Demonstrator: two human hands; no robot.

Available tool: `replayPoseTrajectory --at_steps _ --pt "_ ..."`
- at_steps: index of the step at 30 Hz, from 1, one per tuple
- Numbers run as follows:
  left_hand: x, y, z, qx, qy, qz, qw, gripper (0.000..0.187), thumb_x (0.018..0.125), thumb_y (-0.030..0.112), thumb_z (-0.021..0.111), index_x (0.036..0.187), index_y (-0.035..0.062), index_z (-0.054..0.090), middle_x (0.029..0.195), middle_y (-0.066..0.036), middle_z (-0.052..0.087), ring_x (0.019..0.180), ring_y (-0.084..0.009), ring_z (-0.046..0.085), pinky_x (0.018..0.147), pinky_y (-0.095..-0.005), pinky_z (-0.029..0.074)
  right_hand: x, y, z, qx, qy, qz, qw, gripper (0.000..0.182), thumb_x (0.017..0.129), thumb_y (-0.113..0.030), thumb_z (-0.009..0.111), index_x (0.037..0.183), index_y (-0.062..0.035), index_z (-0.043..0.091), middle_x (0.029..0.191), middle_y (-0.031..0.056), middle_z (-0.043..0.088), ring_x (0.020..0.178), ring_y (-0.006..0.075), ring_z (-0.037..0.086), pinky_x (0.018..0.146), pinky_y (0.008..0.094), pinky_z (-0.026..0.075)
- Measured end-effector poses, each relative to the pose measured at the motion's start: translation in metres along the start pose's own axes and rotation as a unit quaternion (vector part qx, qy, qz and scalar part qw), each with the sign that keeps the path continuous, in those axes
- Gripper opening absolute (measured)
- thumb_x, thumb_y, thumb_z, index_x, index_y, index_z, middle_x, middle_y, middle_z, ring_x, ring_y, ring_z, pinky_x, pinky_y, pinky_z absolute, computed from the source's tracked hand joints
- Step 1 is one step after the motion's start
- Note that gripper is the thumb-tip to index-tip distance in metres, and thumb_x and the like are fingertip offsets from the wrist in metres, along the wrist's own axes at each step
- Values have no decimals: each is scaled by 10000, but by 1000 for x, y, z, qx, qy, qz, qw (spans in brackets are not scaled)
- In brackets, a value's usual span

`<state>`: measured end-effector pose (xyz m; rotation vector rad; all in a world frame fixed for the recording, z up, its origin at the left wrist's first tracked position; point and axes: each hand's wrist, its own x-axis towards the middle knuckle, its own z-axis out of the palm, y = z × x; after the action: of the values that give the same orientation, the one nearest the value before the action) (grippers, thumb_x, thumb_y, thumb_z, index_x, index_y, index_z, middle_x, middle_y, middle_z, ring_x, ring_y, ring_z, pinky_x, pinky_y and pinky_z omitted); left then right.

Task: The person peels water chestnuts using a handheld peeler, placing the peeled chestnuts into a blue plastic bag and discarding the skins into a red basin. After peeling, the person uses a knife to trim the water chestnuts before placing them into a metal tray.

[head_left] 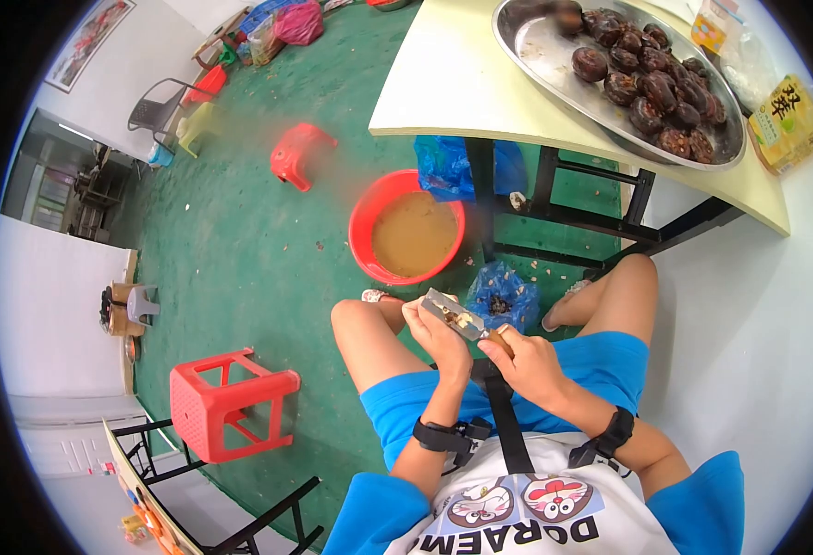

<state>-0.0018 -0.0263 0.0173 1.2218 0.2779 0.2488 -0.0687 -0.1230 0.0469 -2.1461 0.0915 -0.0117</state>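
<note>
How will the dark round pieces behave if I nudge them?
The dark round pieces may roll, given their shape and the smooth metal tray. Their glossy surfaces could be slippery. Clustered closely, they'd probably knock neighbours.

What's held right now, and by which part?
The right hand grips the knife by its wooden handle; whether the left hand holds anything behind the blade can't be told.

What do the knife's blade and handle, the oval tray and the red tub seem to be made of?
Knife blade: metal, judging by its grey sheen.
Handle: probably wood, by its tan-brown tone; finish unclear.
Oval tray: polished metal, perhaps stainless steel, given its silvery reflections.
Red tub: probably smooth plastic, from its evenly coloured wall.
</note>
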Motion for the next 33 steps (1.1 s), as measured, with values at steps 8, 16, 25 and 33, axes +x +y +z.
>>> replayPoseTrajectory --at_steps 8,16,25,33 --pt "6 -15 -10 109 14 72 991 167 880 159 381 765 39 363 720 -20 401 644 -80 394 586 -230 371 7 -8 -2 34 -15 68 997 352 837 -358 475 771 -16 529 545 170 542 527 351 552 466 413 421" --pt "2 -8 -4 166 2 93 982 157 877 162 388 831 13 411 763 -54 463 679 -89 449 604 -224 401 35 26 -6 21 38 138 989 387 844 -364 451 773 3 549 606 213 553 615 388 553 512 439 416" --pt "12 -6 -6 305 -232 20 923 210 844 155 410 989 51 522 558 -81 490 466 -189 498 498 -296 416 36 53 4 -193 43 73 977 278 780 -306 550 773 -29 525 641 162 593 574 319 587 500 416 461" --pt "2 -27 -6 582 -361 281 672 438 757 169 494 1192 135 461 515 -120 530 468 -247 525 447 -362 433 28 51 -4 -259 110 67 957 266 766 -288 571 784 -29 514 665 129 590 545 287 589 459 373 465"
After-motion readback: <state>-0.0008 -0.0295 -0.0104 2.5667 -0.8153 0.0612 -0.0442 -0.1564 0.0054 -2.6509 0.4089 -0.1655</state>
